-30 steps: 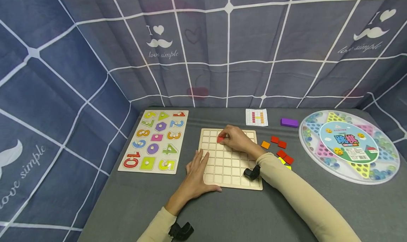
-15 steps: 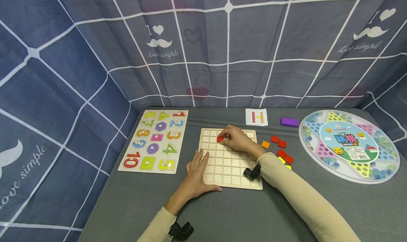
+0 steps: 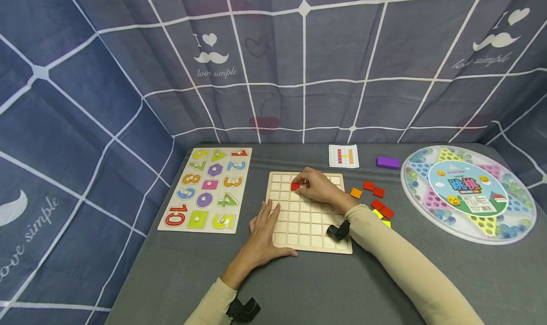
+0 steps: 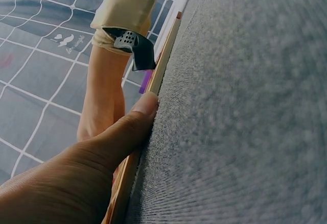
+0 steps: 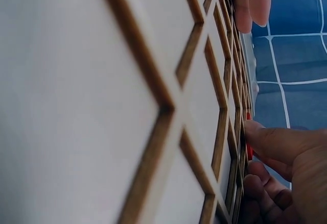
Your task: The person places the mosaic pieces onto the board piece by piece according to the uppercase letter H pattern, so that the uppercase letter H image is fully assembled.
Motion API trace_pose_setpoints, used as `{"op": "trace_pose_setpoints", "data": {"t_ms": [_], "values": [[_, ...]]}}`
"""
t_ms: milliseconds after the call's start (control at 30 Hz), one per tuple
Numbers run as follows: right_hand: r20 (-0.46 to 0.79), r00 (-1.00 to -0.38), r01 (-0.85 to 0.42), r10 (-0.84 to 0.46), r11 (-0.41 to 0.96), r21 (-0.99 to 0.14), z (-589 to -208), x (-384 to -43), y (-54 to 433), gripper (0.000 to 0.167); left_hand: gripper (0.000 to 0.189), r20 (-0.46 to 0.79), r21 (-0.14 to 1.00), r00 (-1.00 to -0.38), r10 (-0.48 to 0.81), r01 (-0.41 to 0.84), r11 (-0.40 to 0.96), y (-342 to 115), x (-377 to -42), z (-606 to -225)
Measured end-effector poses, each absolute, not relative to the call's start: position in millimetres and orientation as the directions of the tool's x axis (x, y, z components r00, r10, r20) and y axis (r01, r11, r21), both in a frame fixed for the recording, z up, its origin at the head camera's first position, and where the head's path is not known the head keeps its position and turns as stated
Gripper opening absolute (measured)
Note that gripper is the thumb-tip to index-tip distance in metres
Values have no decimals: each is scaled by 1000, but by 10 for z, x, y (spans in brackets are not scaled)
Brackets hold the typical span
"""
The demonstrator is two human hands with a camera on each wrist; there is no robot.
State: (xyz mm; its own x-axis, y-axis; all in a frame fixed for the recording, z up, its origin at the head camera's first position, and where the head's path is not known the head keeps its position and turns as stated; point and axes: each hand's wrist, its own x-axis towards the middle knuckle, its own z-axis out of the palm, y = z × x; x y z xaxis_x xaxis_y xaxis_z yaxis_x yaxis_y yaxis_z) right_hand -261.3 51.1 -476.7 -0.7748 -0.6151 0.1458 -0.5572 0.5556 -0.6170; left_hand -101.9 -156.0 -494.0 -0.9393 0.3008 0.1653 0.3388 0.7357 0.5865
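Observation:
A wooden grid board [image 3: 292, 227] lies flat on the grey table. My right hand [image 3: 318, 187] is over its upper part, thumb and fingers pinching a red square tile [image 3: 295, 186] at the grid. In the right wrist view the thumb presses that red tile [image 5: 249, 143] against the board, with the other fingers curled beside it. My left hand [image 3: 262, 235] rests with straight fingers on the board's left edge, the thumb along the near edge. The left wrist view shows the thumb [image 4: 135, 119] touching the board's side.
Loose red tiles [image 3: 378, 192], an orange tile [image 3: 356, 192] and yellow tiles [image 3: 378, 214] lie right of the board. Behind are a pattern card [image 3: 344, 156] and a purple block [image 3: 388, 162]. A number puzzle [image 3: 205, 190] lies left, a round game box [image 3: 467, 192] right.
The head view has shifted very slightly. Both hands and the red tile keep their places on the board.

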Motion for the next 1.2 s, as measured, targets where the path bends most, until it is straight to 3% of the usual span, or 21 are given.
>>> {"op": "trace_pose_setpoints", "data": {"t_ms": [400,667,833,1033,1200], "values": [[143,-741,-593,-656,538,-600,-4737,-2550,564,38,126,207,570,-931,302,365,736,-1546,-1010,-4987],[198,-715,-632,-671,499,-593,-4682,-2429,821,33,125,221,580,-931,290,364,729,-1581,-998,-5015],[250,-771,-590,-585,510,-626,-4734,-2342,1183,31,125,219,586,-931,291,364,724,-1592,-1000,-5012],[200,-888,-432,-415,602,-672,-4828,-2253,1652,28,125,226,589,-927,299,375,716,-1594,-1005,-5001],[248,-922,-386,-299,637,-667,-4857,-2241,1898,28,124,237,575,-920,312,391,718,-1578,-1019,-5003]]}}
